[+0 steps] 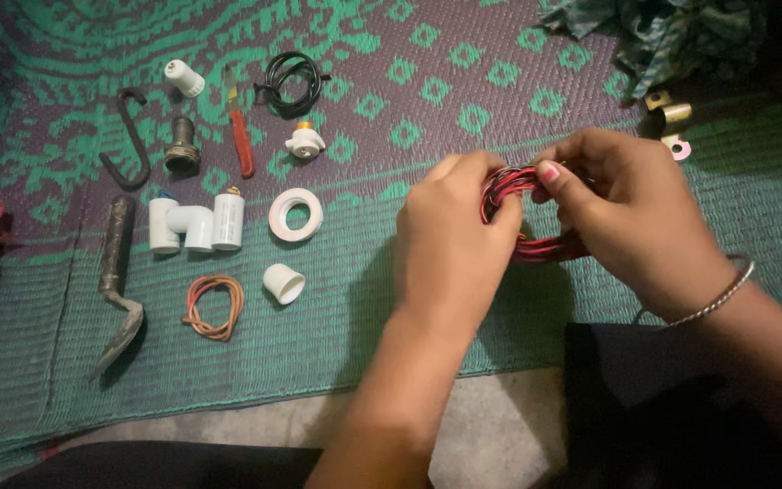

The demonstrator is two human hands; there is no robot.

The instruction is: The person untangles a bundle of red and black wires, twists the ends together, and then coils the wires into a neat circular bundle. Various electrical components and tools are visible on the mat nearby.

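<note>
A coil of red and black wire sits right of the frame's centre, held between both hands just above a woven green and purple mat. The left hand wraps its fingers over the coil's left side, curled tight on the loops. The right hand pinches the coil's upper right part between thumb and fingers (a thin metal bangle rings that wrist).

Further out, in the upper right, small brass clamps lie on the mat near a crumpled green cloth.

On the left half of the frame lie the other things, well apart from the hands: a white tape roll, a white cap, an orange wire loop, a white pipe elbow, a white lamp holder, a black wire loop, a red-handled tool, a dark metal fitting, a black hook, a small white plug and a rusty metal bar at the far left.
</note>
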